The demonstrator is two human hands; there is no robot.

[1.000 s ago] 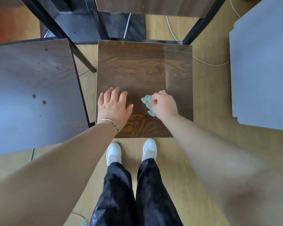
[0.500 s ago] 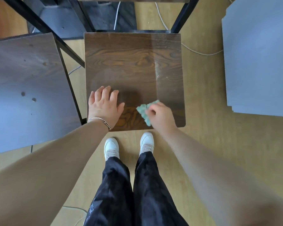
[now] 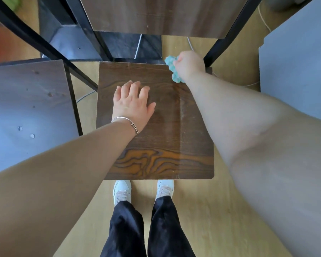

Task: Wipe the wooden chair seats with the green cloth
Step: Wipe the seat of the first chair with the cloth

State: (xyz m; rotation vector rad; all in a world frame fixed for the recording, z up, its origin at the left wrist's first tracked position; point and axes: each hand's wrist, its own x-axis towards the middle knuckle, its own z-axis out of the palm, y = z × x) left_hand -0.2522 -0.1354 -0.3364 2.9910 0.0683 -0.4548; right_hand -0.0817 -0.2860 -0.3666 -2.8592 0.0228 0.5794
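Note:
A dark wooden chair seat (image 3: 161,145) with bold grain lies straight below me. My right hand (image 3: 190,64) grips a crumpled green cloth (image 3: 173,70) at the seat's far right corner, by the black frame post. My left hand (image 3: 132,103) rests flat on the seat's left half, fingers straight and spread, a thin bracelet on the wrist. Most of the cloth is hidden inside my fist.
A second wooden seat (image 3: 30,112) stands close on the left, with black frame bars (image 3: 44,47) between. The chair's wooden backrest (image 3: 163,15) rises ahead. A grey board (image 3: 296,75) lies on the right. White cables trail on the wood floor. My shoes (image 3: 122,191) stand at the seat's near edge.
My right hand has swept the cloth from the near middle of the seat up to its far right corner. The left hand stayed flat on the seat.

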